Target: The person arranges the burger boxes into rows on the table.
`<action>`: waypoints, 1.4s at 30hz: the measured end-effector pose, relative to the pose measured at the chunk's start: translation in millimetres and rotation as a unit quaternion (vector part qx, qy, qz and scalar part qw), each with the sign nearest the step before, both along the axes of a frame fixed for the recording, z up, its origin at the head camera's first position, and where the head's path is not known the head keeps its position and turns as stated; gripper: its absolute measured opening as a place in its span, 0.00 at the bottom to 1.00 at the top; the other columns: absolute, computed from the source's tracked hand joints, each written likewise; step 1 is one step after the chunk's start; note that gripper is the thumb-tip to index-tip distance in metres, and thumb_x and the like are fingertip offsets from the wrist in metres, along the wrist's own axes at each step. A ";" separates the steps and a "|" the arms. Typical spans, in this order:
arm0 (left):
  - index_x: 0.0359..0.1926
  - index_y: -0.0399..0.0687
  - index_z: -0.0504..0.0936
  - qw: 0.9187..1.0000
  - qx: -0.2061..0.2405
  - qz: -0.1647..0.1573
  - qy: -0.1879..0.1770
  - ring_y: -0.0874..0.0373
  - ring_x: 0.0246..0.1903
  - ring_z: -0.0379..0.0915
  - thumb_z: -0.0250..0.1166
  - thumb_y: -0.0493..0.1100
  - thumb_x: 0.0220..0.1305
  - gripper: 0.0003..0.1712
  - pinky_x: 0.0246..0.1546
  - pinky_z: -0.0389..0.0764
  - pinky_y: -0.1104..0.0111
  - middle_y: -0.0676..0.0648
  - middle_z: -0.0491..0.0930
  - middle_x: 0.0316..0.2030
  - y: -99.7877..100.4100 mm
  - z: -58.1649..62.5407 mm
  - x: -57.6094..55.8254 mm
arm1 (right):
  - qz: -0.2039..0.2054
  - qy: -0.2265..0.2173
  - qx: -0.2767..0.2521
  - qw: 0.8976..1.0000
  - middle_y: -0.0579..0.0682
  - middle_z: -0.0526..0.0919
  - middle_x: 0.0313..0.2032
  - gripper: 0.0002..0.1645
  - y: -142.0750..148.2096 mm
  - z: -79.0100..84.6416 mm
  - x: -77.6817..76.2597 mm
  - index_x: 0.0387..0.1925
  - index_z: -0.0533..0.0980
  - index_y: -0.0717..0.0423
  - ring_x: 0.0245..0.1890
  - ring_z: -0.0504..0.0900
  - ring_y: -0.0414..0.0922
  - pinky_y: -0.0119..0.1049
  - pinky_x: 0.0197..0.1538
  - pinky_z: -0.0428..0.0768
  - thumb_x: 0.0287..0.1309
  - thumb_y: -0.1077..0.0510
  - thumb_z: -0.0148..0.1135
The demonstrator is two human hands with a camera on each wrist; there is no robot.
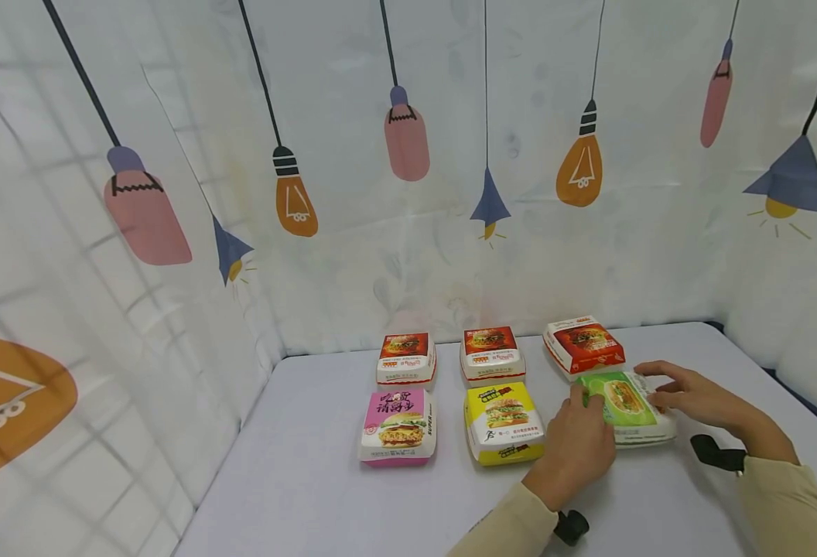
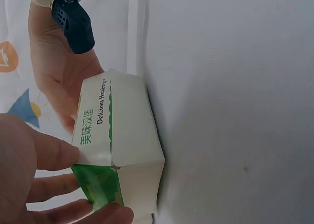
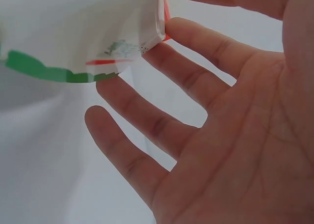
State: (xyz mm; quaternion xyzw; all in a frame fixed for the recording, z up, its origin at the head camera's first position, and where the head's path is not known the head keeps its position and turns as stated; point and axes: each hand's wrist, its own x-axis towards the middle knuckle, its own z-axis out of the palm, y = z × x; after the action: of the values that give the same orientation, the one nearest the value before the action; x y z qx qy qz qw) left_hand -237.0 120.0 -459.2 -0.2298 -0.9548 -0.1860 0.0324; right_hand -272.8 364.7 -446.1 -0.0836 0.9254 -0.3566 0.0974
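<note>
A green and white burger box (image 1: 623, 396) sits at the right of the front row, between both hands. My left hand (image 1: 581, 442) grips its left side. In the left wrist view, the thumb and fingertips (image 2: 61, 152) of that hand rest at a corner of the box (image 2: 135, 130), whose side reads "Delicious Hamburger". My right hand (image 1: 711, 402) is at the opposite side. The right wrist view shows its fingers (image 3: 157, 123) spread and fairly straight, some fingertips right at the box's edge (image 3: 108, 27).
Beside the left hand is a yellow burger box (image 1: 504, 424), then a pink one (image 1: 399, 427). Behind stand three red and white boxes: left (image 1: 406, 358), middle (image 1: 492, 354) and right (image 1: 582, 344), the last close behind the green box. A lamp-patterned curtain (image 1: 408, 255) backs the white table (image 1: 297, 464).
</note>
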 end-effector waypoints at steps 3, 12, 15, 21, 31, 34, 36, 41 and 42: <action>0.64 0.59 0.76 1.000 -0.014 -0.001 0.012 0.66 0.51 0.73 0.64 0.55 0.71 0.23 0.44 0.82 0.73 0.57 0.68 0.65 0.0 -0.1 -0.7 | -0.003 0.004 -0.002 1.000 0.74 0.63 0.69 0.32 0.9 0.0 0.2 0.71 0.64 0.62 0.58 0.78 0.66 0.58 0.48 0.83 0.72 0.52 0.57; 0.62 0.62 0.79 1.000 -0.007 0.008 0.023 0.68 0.41 0.73 0.69 0.49 0.67 0.23 0.38 0.79 0.76 0.58 0.70 0.59 1.3 -1.4 -3.0 | -0.009 0.013 0.001 1.000 0.73 0.71 0.64 0.31 7.0 -1.3 -0.2 0.68 0.66 0.63 0.54 0.80 0.60 0.53 0.46 0.83 0.71 0.51 0.59; 0.62 0.63 0.79 1.000 0.000 0.013 0.012 0.67 0.34 0.73 0.69 0.48 0.68 0.22 0.34 0.77 0.76 0.58 0.70 0.59 2.2 -1.1 -3.0 | -0.010 0.009 0.000 1.000 0.72 0.72 0.63 0.32 8.0 -1.2 -0.3 0.68 0.67 0.62 0.54 0.80 0.59 0.51 0.46 0.82 0.70 0.49 0.60; 0.61 0.63 0.80 1.000 0.012 0.016 -0.003 0.63 0.30 0.72 0.67 0.49 0.69 0.20 0.32 0.77 0.74 0.58 0.70 0.59 1.2 1.4 -1.3 | -0.019 -0.005 0.002 1.000 0.69 0.74 0.61 0.35 8.2 -1.1 0.2 0.67 0.68 0.62 0.53 0.79 0.57 0.48 0.45 0.81 0.69 0.44 0.62; 0.60 0.59 0.80 0.998 0.052 0.020 -0.007 0.66 0.33 0.71 0.66 0.54 0.69 0.20 0.33 0.75 0.75 0.57 0.72 0.55 -0.7 -1.5 -0.7 | -0.024 0.000 0.007 1.000 0.59 0.79 0.54 0.28 10.0 -0.7 0.4 0.59 0.73 0.60 0.49 0.79 0.50 0.41 0.43 0.78 0.69 0.44 0.62; 0.60 0.59 0.81 0.998 0.051 0.024 -0.003 0.67 0.34 0.71 0.67 0.55 0.69 0.21 0.33 0.74 0.75 0.57 0.73 0.55 0.0 -1.2 -0.7 | -0.027 0.003 0.015 1.000 0.58 0.80 0.53 0.26 9.7 0.2 1.4 0.56 0.74 0.59 0.48 0.79 0.49 0.40 0.43 0.78 0.69 0.43 0.62; 0.60 0.59 0.81 0.998 0.051 0.026 0.001 0.67 0.35 0.70 0.67 0.55 0.68 0.22 0.33 0.74 0.74 0.57 0.73 0.55 0.1 -0.9 -0.5 | -0.027 0.004 0.020 0.999 0.58 0.80 0.52 0.25 10.1 1.0 2.1 0.55 0.75 0.59 0.47 0.79 0.48 0.40 0.42 0.77 0.69 0.44 0.62; 0.60 0.58 0.80 0.999 0.037 0.026 0.017 0.67 0.38 0.70 0.67 0.58 0.67 0.24 0.34 0.75 0.74 0.57 0.73 0.56 -0.4 -2.1 0.2 | -0.023 0.005 0.028 0.999 0.55 0.80 0.49 0.23 11.5 1.3 2.6 0.53 0.75 0.60 0.47 0.77 0.47 0.40 0.42 0.77 0.71 0.45 0.60; 0.60 0.58 0.80 0.999 0.035 0.026 0.019 0.67 0.39 0.70 0.66 0.59 0.67 0.24 0.35 0.75 0.74 0.57 0.73 0.57 -0.5 -2.5 0.3 | -0.023 0.004 0.028 0.999 0.55 0.80 0.49 0.23 11.5 1.2 2.6 0.54 0.75 0.60 0.47 0.78 0.47 0.40 0.43 0.77 0.71 0.45 0.60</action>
State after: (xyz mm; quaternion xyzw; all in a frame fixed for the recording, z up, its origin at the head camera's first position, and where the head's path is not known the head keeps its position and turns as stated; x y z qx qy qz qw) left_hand -236.7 119.5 -461.7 -0.2071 -0.9526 -0.2137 0.0629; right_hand -270.2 376.2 -445.0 -0.0610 0.9372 -0.3321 0.0875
